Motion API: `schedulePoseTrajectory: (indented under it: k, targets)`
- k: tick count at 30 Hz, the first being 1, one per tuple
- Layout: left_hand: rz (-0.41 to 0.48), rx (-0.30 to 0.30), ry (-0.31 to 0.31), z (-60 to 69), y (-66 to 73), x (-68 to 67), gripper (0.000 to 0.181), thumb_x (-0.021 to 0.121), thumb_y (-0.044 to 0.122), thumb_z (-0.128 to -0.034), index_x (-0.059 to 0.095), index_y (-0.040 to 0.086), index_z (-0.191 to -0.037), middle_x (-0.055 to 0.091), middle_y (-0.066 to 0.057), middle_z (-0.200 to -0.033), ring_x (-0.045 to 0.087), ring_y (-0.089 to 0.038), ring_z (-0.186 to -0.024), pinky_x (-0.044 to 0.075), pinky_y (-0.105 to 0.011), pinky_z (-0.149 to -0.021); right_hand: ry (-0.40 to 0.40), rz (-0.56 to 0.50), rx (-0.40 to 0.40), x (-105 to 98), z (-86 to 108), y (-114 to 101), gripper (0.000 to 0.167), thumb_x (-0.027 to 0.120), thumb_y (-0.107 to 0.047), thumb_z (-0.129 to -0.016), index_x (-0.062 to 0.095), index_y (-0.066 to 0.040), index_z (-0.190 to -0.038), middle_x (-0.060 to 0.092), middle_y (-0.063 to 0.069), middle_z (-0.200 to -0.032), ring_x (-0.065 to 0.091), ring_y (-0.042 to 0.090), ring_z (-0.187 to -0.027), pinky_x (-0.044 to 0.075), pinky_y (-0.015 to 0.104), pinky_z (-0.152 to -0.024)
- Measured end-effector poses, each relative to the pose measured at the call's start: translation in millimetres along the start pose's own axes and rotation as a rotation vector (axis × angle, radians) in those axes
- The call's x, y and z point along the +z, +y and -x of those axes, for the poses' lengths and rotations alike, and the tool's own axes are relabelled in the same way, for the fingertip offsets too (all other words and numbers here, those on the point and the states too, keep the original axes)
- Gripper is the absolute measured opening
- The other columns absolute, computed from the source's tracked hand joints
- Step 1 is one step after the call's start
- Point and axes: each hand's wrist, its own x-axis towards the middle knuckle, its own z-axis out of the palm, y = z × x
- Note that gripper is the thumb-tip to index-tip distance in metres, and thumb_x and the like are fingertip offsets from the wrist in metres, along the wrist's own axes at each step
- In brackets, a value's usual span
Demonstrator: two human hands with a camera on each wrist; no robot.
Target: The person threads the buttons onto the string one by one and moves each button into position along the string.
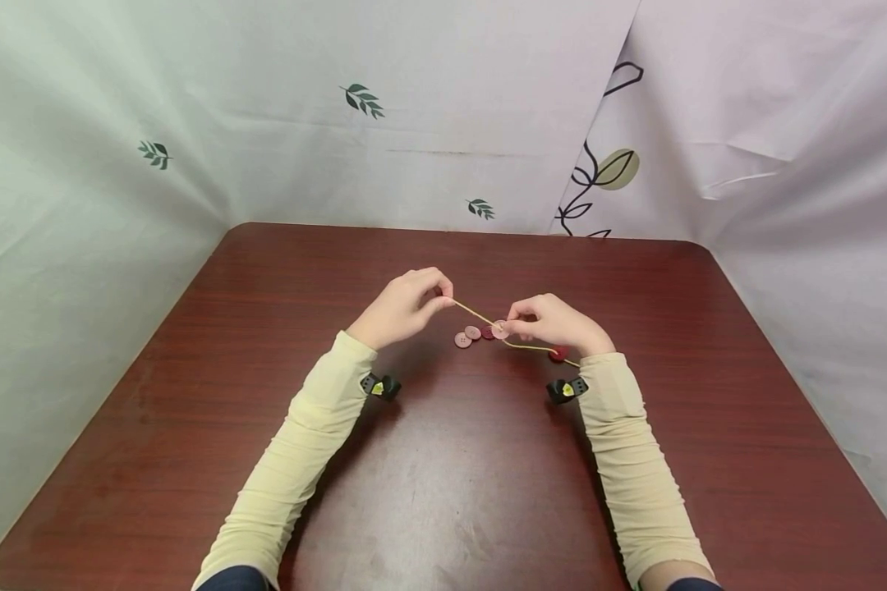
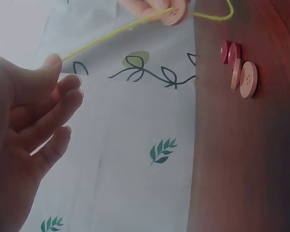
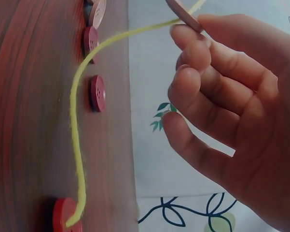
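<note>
A yellow string (image 1: 475, 312) is stretched between my two hands above the table. My left hand (image 1: 406, 305) pinches its end between thumb and forefinger. In my right hand (image 1: 558, 322) a pink button (image 2: 174, 13) is pinched at its edge, and the string passes through it. From there the string hangs down to a red button (image 3: 65, 215) on the table and runs through that one too. Below the hands lie loose buttons: a pink button (image 1: 462, 340), another pink button (image 1: 473, 332) leaning beside it, and dark red buttons (image 3: 98, 93).
The brown wooden table (image 1: 443, 492) has rounded corners. White cloth (image 1: 281, 107) with leaf prints hangs behind it and at both sides. A black strap camera (image 1: 380, 386) sits on the left wrist, with another strap camera (image 1: 565, 390) on the right.
</note>
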Motion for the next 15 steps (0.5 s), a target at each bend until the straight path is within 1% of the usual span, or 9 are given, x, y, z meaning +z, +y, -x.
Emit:
schedulePoseTrajectory:
  k: [4, 10, 15]
  targets:
    - [-0.017, 0.004, -0.024, -0.2, -0.6, -3.6, 0.012, 0.068, 0.017, -0.0905, 0.058, 0.012, -0.085, 0.060, 0.001, -0.079, 0.053, -0.013, -0.073, 0.041, -0.032, -0.077, -0.044, 0.006, 0.023, -2, 2.8, 4, 0.025, 0.069, -0.032, -0.088, 0.067, -0.011, -0.075, 0.053, -0.004, -0.061, 0.046, 0.010, -0.060, 0.035, 0.025, -0.055]
    - [-0.038, 0.014, -0.062, 0.1, -2.9, -7.0, 0.012, 0.069, 0.015, -0.0893, 0.059, 0.012, -0.084, 0.059, 0.001, -0.078, 0.054, -0.012, -0.071, 0.040, -0.034, -0.081, -0.108, 0.010, 0.055, -4, 6.8, 11, 0.026, 0.067, -0.032, -0.090, 0.066, -0.010, -0.076, 0.051, -0.005, -0.060, 0.044, 0.011, -0.059, 0.035, 0.026, -0.055]
    - [-0.054, 0.021, -0.078, 1.7, -5.5, -9.2, 0.013, 0.069, 0.015, -0.0890, 0.058, 0.012, -0.083, 0.059, 0.002, -0.077, 0.052, -0.011, -0.071, 0.040, -0.034, -0.081, -0.130, 0.000, 0.052, -6, 9.3, 16, 0.027, 0.066, -0.027, -0.091, 0.065, -0.005, -0.075, 0.051, -0.005, -0.059, 0.049, 0.013, -0.056, 0.040, 0.027, -0.057]
